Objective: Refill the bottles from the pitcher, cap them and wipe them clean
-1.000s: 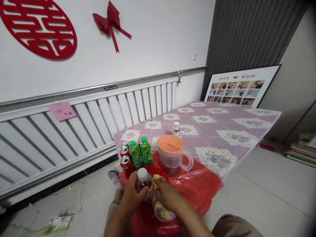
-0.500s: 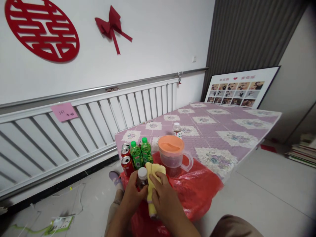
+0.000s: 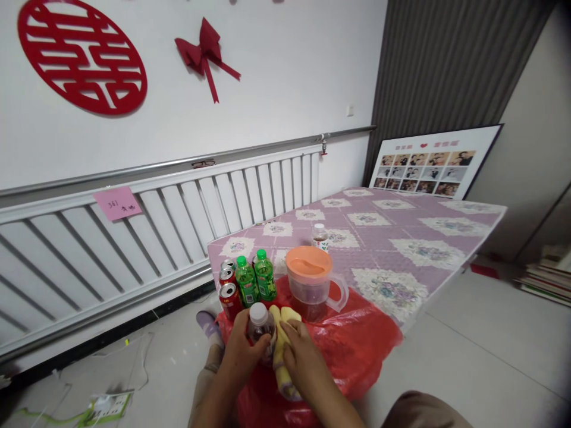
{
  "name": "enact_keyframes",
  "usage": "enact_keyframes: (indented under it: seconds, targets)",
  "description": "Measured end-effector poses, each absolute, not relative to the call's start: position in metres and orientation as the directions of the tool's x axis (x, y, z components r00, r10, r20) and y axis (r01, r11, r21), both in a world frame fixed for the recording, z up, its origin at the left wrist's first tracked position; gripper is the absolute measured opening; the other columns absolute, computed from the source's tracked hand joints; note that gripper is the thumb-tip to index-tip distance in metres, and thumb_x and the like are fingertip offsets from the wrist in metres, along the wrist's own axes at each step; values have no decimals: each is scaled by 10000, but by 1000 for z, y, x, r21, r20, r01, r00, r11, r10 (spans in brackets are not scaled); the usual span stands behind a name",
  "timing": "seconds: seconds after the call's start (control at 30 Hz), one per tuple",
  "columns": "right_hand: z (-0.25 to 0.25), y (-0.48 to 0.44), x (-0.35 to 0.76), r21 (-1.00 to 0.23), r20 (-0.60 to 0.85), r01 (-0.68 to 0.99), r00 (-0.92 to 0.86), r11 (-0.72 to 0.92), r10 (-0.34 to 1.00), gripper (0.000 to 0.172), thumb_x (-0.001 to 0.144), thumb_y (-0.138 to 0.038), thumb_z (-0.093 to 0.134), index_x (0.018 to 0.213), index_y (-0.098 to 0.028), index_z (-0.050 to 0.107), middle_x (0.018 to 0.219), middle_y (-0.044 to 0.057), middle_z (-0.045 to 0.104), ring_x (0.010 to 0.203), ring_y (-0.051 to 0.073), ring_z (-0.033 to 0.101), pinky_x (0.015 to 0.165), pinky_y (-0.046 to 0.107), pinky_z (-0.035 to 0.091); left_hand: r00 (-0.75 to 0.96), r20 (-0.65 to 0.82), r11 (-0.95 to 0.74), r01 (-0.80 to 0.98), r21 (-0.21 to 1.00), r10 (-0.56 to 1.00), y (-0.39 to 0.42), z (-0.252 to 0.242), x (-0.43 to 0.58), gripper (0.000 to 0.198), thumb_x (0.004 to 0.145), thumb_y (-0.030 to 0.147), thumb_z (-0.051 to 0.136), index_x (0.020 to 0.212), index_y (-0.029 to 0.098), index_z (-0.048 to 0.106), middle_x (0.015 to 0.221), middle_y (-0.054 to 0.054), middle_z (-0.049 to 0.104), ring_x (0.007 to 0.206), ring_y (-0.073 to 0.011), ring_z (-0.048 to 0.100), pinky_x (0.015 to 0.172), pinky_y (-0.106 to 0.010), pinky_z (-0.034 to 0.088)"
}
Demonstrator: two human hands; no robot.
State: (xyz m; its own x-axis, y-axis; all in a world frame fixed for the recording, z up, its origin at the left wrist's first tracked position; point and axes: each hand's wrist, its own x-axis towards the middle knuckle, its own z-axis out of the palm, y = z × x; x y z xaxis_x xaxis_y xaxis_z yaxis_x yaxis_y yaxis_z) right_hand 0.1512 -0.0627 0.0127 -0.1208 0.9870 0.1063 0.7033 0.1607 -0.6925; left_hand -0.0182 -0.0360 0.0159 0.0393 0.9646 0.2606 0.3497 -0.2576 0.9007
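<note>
Head view: left hand (image 3: 242, 348) has fingers wrapped round white-capped bottle (image 3: 263, 329); right hand (image 3: 306, 358) fingers closed on yellow cloth (image 3: 279, 355) beside it, above red plastic sheet (image 3: 345, 345).

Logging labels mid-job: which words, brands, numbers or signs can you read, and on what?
"361": pink note; the marks after it are unclear.
"囍": red wall sign.
Too small, blurred or covered to read: photo board, cans, green bottles, held bottle, far bottle.
</note>
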Motion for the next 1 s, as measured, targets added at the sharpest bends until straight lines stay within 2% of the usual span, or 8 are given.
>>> enact_keyframes:
  seconds: [0.17, 0.23, 0.3, 0.4, 0.6, 0.73, 0.83, 1.0]
  targets:
    - [45, -63, 154, -669, 405, 655, -76, 352, 911, 520, 874, -129, 419, 1375, -190, 544, 1468, 142, 420, 1328, 244, 480, 1069, 377, 453, 14, 296, -284, 320, 904, 955, -37, 15, -17, 563, 713, 160, 664, 1262, 182, 540, 1264, -100, 605, 1194, -269, 564, 1044, -412, 434]
    - [60, -66, 149, -588, 500, 659, -159, 468, 851, 531, 856, -113, 445, 1372, -188, 547, 1485, 152, 409, 1336, 261, 467, 1060, 404, 464, 19, 299, -292, 281, 914, 954, -37, 13, -17, 594, 720, 176, 681, 1292, 189, 526, 1297, -103, 597, 1218, -273, 557, 1051, -408, 432]
    - [73, -69, 143, -485, 532, 676, -277, 555, 801, 546, 840, -89, 478, 1368, -201, 556, 1495, 158, 416, 1329, 281, 472, 1049, 433, 472, 27, 286, -283, 246, 927, 958, -37, 12, -18, 596, 709, 191, 702, 1282, 186, 535, 1268, -105, 618, 1157, -277, 594, 994, -401, 471]
    - [91, -71, 134, -377, 469, 736, -372, 563, 801, 565, 835, -87, 526, 1381, -228, 549, 1529, 166, 396, 1272, 310, 518, 997, 467, 501, 7, 269, -263, 240, 935, 963, -37, 10, -18, 528, 697, 202, 707, 1208, 174, 577, 1171, -101, 661, 1034, -275, 639, 888, -387, 513]
    - [122, -61, 124, -232, 251, 819, -470, 524, 846, 517, 822, -166, 599, 1322, -297, 592, 1566, 57, 392, 1130, 313, 577, 864, 443, 552, -47, 290, -276, 194, 941, 956, -36, 9, -15, 531, 679, 218, 714, 1192, 190, 579, 1162, -97, 665, 1065, -276, 625, 890, -381, 512]
    - [134, -48, 122, -129, 162, 832, -519, 539, 840, 437, 821, -168, 579, 1241, -270, 644, 1553, 20, 419, 1120, 309, 564, 777, 386, 557, -41, 259, -242, 237, 941, 965, -34, 10, -14, 493, 677, 219, 701, 1154, 179, 580, 1029, -66, 669, 874, -235, 640, 753, -346, 526]
    - [129, -33, 128, -148, 184, 837, -500, 527, 846, 474, 813, -148, 552, 1261, -281, 628, 1514, 8, 466, 1085, 276, 575, 777, 358, 540, -20, 250, -228, 339, 913, 968, -34, 14, -15, 444, 700, 219, 681, 1134, 177, 601, 985, -53, 657, 849, -222, 628, 758, -344, 521]
    - [112, -18, 138, -205, 202, 843, -461, 498, 864, 474, 860, -115, 493, 1297, -261, 606, 1463, 32, 520, 1028, 217, 602, 858, 347, 503, -13, 266, -249, 303, 920, 964, -36, 19, -16, 551, 693, 206, 701, 1228, 177, 571, 1177, -105, 635, 1057, -274, 614, 927, -416, 492]
